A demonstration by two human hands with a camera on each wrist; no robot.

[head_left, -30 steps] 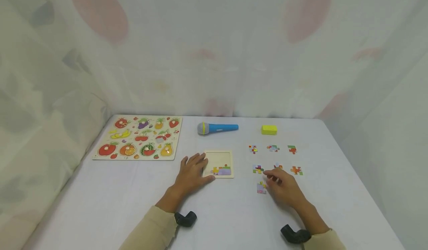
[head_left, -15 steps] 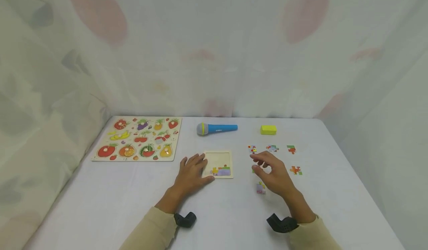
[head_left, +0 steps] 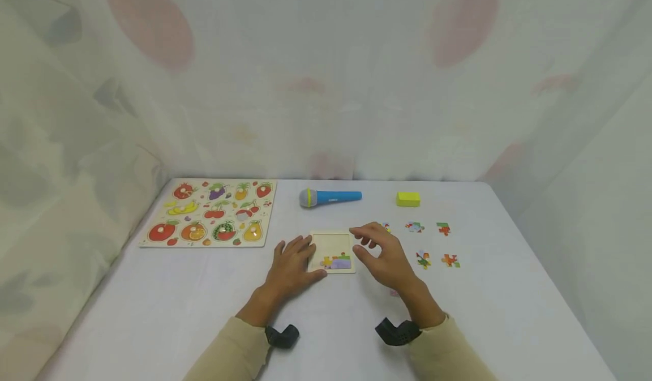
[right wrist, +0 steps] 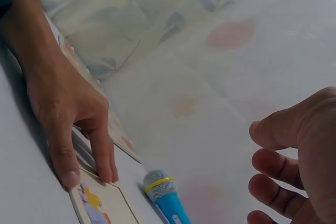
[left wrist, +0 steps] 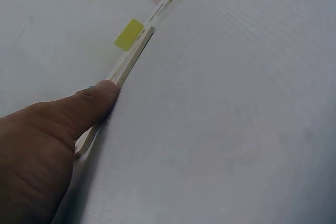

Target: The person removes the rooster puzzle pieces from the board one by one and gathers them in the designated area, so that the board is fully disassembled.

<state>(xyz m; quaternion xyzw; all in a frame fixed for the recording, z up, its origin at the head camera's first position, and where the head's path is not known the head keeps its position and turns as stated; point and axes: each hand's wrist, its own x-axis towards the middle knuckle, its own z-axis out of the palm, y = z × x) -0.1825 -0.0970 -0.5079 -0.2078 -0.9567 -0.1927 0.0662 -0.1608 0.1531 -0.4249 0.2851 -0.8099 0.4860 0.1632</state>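
A small square wooden puzzle tray lies mid-table, with joined yellow, purple and green jigsaw pieces in its lower right part. My left hand rests on the tray's left side, fingers spread along that edge and thumb on the near rim; the left wrist view shows this thumb straight. My right hand hovers at the tray's right edge. Its thumb and fingers stand apart, and no piece shows between them. Several loose jigsaw pieces lie to its right, some partly hidden under the hand.
A fruit peg board lies at the back left. Behind the tray is a blue toy microphone, and a yellow block sits at the back right. Printed cloth hangs behind the white table.
My right hand has moved left from the loose pieces to the tray's right edge, its thumb and fingers spreading apart. The left hand and the tray keep their places.
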